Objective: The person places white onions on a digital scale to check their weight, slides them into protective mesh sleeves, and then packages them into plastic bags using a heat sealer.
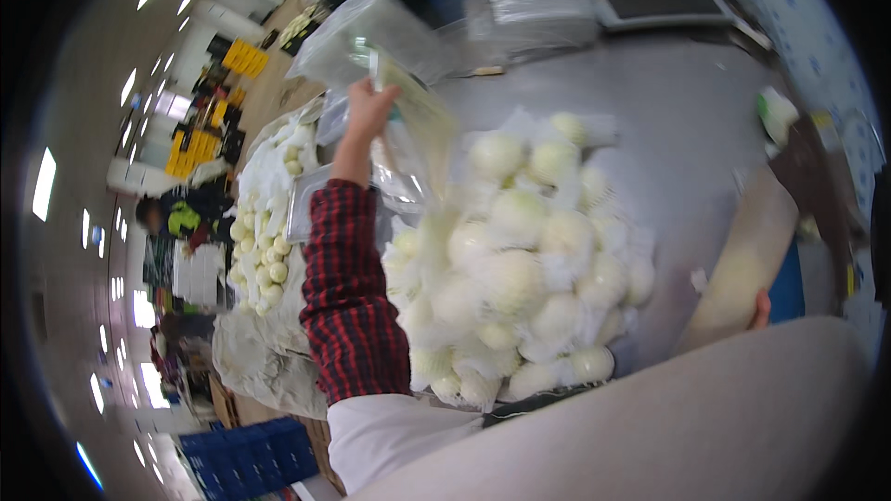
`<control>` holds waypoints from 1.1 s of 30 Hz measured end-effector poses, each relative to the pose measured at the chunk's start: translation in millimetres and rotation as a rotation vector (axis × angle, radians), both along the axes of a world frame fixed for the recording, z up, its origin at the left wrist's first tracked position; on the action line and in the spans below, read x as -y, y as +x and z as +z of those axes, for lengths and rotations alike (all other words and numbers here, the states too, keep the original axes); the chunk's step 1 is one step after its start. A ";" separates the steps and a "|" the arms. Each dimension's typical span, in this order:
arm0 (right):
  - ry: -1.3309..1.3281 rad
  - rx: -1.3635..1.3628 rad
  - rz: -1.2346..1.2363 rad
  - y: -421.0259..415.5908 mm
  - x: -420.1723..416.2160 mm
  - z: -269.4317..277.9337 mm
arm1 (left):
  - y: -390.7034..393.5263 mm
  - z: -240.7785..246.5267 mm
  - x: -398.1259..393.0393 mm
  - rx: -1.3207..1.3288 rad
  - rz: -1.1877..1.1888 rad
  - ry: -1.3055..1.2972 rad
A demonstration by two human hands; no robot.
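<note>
My left hand (369, 108), below a red and black checked sleeve, pinches the top of a clear plastic bag or sheet (421, 115), blurred, that hangs over the near pile. Peeled white onions (515, 278), many in white netting or thin film, are heaped on the grey metal table (696, 111) right of my left arm. Of my right hand (761, 309) only fingertips show, above a large pale sleeve or cover at the bottom right. They lie beside a long, blurred pale object (738, 257); whether they grip it is hidden.
Stacked clear plastic bags (536, 7) and a scale (661, 3) stand at the table's far edge. Beyond my left arm are a clear tray (303, 202) and more onions (264, 250). A person (184, 219) works at the left, near yellow crates (191, 153). Blue crates (250, 456) stand lower left.
</note>
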State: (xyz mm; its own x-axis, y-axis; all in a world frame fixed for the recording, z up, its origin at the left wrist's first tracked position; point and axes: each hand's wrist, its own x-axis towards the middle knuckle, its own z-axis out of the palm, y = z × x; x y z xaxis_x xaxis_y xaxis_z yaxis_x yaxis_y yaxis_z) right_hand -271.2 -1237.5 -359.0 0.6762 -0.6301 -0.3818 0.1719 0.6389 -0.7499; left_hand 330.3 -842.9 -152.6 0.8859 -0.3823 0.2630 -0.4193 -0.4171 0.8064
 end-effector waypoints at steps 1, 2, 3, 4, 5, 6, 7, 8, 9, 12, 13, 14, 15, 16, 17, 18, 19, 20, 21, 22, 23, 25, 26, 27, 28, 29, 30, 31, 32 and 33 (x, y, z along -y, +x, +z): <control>-0.004 0.018 -0.003 -21.4 8.3 -25.9 | -26.4 26.1 21.4 0.031 0.029 0.069; -0.008 0.042 0.013 -27.0 11.9 -15.1 | -47.3 39.9 36.2 -0.054 0.004 -0.117; 0.009 0.068 0.171 -31.4 18.4 -2.4 | -68.7 52.3 52.1 -0.122 -0.045 -0.227; -0.037 0.110 0.155 -36.1 18.5 14.6 | -104.8 66.6 87.5 -0.196 -0.071 -0.283; -0.099 0.150 0.161 -38.1 20.0 36.2 | -125.5 71.1 107.1 -0.217 -0.088 -0.329; -0.149 0.196 0.162 -48.4 22.8 47.9 | -145.9 69.9 130.4 -0.232 -0.109 -0.360; -0.166 0.203 0.163 -60.3 26.8 62.8 | -165.6 59.1 152.8 -0.240 -0.143 -0.443; -0.160 0.231 0.181 -69.7 29.7 69.4 | -192.5 49.5 170.4 -0.228 -0.157 -0.504; -0.179 0.235 0.183 -83.8 33.7 85.6 | -219.0 29.5 196.4 -0.242 -0.182 -0.543; -0.292 0.128 0.200 -117.3 41.5 128.0 | -312.3 -50.2 259.1 -0.336 -0.045 -0.435; -0.305 0.083 0.170 -121.2 40.5 142.1 | -351.2 -76.4 271.5 -0.495 -0.117 -0.633; -0.344 0.041 0.213 -123.8 46.1 143.4 | -378.7 -110.9 279.2 -0.534 -0.032 -0.520; -0.385 -0.024 0.232 -129.9 57.6 142.4 | -419.2 -123.4 295.1 -0.690 -0.027 -0.435; -0.416 -0.073 0.269 -127.9 65.6 140.9 | -446.1 -148.6 299.6 -0.782 0.051 -0.497; -0.466 -0.114 0.340 -117.0 67.6 137.2 | -468.7 -171.6 296.2 -0.862 0.140 -0.345; -0.519 -0.137 0.430 -92.0 61.1 135.0 | -469.5 -217.6 277.7 -0.815 0.106 -0.278; -0.621 -0.158 0.488 -67.3 53.3 122.5 | -468.0 -257.8 254.7 -0.758 0.081 -0.221; -0.722 -0.221 0.510 -56.3 51.8 99.0 | -481.4 -267.7 256.7 -0.782 0.065 -0.258; -0.809 -0.288 0.526 -44.9 45.5 82.3 | -492.9 -273.1 253.9 -0.797 0.060 -0.297; -0.890 -0.361 0.538 -38.2 41.5 66.7 | -503.3 -274.2 251.8 -0.799 0.025 -0.367; -0.918 -0.470 0.620 -30.3 39.5 57.5 | -507.2 -268.9 247.9 -0.790 -0.002 -0.437; -0.966 -0.689 0.790 -19.9 36.9 41.0 | -509.8 -251.4 240.9 -0.818 -0.010 -0.283; -0.944 -0.631 0.742 -18.7 36.2 32.5 | -506.3 -244.6 232.1 -0.823 -0.007 -0.213; -0.921 -0.574 0.693 -21.0 38.4 23.3 | -497.8 -244.3 220.6 -0.866 -0.036 0.023; -0.892 -0.526 0.639 -25.2 45.2 15.6 | -497.1 -235.6 209.8 -0.621 -0.099 0.223; -0.747 -0.435 0.619 -34.0 54.0 16.5 | -503.8 -223.5 198.3 -0.375 -0.175 0.418; -0.605 -0.333 0.601 -40.3 59.7 28.0 | -510.9 -210.2 187.9 -0.116 -0.239 0.605; -0.474 -0.229 0.574 -44.6 65.4 40.4 | -518.1 -199.5 186.9 -0.006 -0.238 0.476; -0.543 -0.229 0.580 -42.5 71.0 49.6 | -523.5 -189.7 188.7 0.109 -0.241 0.340; -0.609 -0.233 0.580 -36.8 78.4 58.2 | -525.8 -181.6 195.6 0.219 -0.248 0.201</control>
